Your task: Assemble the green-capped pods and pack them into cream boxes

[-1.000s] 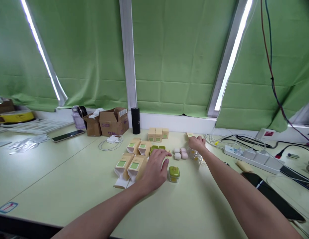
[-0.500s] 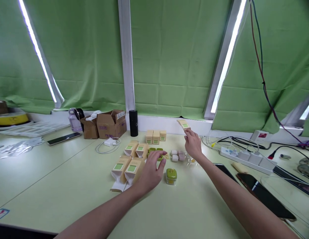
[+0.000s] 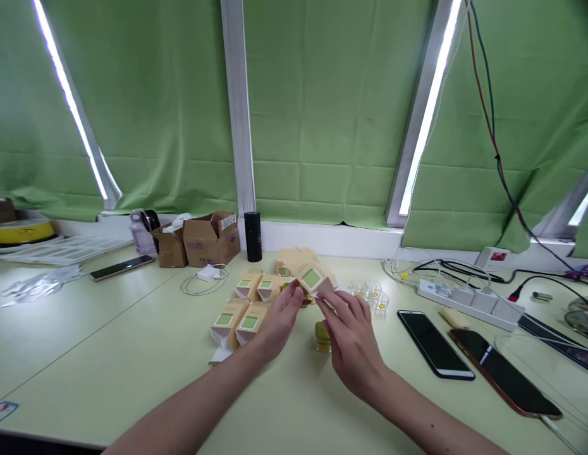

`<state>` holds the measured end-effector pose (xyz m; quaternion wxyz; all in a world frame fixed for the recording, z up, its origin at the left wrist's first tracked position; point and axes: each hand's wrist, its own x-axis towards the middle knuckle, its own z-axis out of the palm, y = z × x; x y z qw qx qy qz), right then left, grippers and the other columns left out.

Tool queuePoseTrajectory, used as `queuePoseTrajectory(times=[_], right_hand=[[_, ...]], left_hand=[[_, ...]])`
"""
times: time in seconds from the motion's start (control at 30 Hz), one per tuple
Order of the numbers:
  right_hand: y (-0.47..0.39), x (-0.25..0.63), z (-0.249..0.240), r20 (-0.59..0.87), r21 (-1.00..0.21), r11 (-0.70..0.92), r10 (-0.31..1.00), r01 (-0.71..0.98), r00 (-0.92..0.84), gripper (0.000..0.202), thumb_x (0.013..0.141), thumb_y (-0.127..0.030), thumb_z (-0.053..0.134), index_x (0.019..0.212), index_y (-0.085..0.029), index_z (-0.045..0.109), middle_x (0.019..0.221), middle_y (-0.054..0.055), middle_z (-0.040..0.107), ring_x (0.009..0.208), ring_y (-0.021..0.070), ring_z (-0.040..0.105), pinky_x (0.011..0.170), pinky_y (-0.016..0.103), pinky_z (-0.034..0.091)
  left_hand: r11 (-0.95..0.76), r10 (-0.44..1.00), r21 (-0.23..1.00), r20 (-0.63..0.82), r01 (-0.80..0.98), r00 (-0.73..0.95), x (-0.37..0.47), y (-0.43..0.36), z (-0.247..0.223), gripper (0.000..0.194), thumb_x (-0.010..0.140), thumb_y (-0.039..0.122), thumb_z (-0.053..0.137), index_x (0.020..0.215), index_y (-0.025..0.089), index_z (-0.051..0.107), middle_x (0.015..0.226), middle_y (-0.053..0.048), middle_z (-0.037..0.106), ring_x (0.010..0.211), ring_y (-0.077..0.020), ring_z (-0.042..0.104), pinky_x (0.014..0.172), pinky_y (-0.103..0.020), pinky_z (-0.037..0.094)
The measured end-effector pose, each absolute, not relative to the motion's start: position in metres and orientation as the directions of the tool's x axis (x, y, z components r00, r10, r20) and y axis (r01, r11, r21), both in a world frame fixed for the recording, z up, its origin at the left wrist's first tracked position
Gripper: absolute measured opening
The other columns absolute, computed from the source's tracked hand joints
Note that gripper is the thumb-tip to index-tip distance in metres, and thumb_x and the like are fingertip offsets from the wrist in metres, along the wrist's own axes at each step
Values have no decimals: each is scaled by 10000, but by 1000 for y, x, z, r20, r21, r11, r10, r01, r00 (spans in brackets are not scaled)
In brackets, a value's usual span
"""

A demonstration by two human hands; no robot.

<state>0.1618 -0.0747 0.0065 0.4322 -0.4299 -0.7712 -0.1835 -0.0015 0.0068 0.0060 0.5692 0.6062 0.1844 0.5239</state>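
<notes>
A small tan paper box (image 3: pixel 313 275) with a green square label is tilted up between my hands above the middle of the table. My left hand (image 3: pixel 281 319) pinches its lower left side, and my right hand (image 3: pixel 353 335) grips the flap end nearest me. Just below, a small clear jar with a green lid (image 3: pixel 322 335) stands partly behind my right fingers. To the left are several similar tan boxes (image 3: pixel 226 319), the front ones with white inner flaps open towards me. More tan boxes and green lids behind the held box are mostly hidden.
Several small clear cups (image 3: pixel 372 294) stand right of the box. Two phones (image 3: pixel 436 344) lie further right, near a white power strip (image 3: pixel 471 300) with cables. At the back left are brown cartons (image 3: pixel 211 240) and a black bottle (image 3: pixel 253 237); a white charger (image 3: pixel 208 273) lies before them.
My right hand has come down and left from the back with the flat carton, which is now opened into a box. My left hand has closed on it too.
</notes>
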Motion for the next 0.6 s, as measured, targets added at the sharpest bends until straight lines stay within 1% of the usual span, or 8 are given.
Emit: queuePoseTrajectory(times=[0.1,0.17,0.23,0.3,0.4,0.47,0.53,0.6], right_hand=[[-79,157,-4,819,-37,594,478,803,-316,677,928,-21,428,1550,-284,390,1425,90,611,1320,321,503,1080,569,397],[-80,159,-8,832,-22,609,451,793,-322,627,920,-37,458,1494,-290,448,1468,101,556,1367,331,464,1087,566,413],[-79,162,-9,861,-27,607,418,794,-290,536,917,-62,492,1402,-289,508,1480,120,497,1394,344,428,1099,574,419],[-78,167,-7,889,-51,588,395,807,-231,470,919,-82,515,1349,-271,506,1432,143,476,1377,351,424,1108,593,411],[-74,177,-2,912,-89,546,381,833,-152,500,929,-113,535,1395,-252,421,1356,157,478,1315,352,443,1085,613,410],[-70,183,0,919,-105,533,375,839,-124,552,929,-128,546,1435,-252,362,1341,158,478,1288,352,445,1068,614,414],[-67,187,0,920,-115,533,375,838,-112,583,926,-132,554,1451,-249,329,1332,159,477,1271,351,445,1059,609,416],[-64,189,-1,918,-115,534,380,838,-116,584,923,-134,558,1447,-245,323,1325,160,475,1264,351,447,1055,605,416]], left_hand=[[-274,827,862,438,-427,353,-3,6,10,512,938,561,654,1301,202,615,1373,-136,671,1295,-294,614,1093,-461,488],[-268,837,858,433,-438,336,-4,9,9,496,914,535,698,1275,203,621,1353,-131,682,1281,-290,624,1096,-455,489],[-292,840,856,443,-426,314,-6,12,7,508,894,532,724,1266,205,611,1343,-131,681,1268,-287,631,1097,-455,489],[-356,842,858,466,-369,270,-9,16,4,560,855,536,763,1271,209,582,1321,-133,683,1251,-291,634,1082,-459,497],[-528,813,832,553,-171,180,-13,15,4,640,787,486,835,1293,237,533,1295,-119,675,1237,-294,621,1064,-473,499],[-680,725,733,673,3,146,-15,10,7,594,786,426,838,1267,260,534,1282,-104,668,1228,-288,607,1071,-487,485],[-815,578,556,801,164,156,-18,4,11,430,818,385,797,1155,261,561,1256,-106,675,1221,-295,590,1083,-518,463],[-873,450,387,873,295,187,-19,-2,13,275,856,358,736,1053,266,566,1240,-115,690,1234,-312,557,1085,-554,445]])
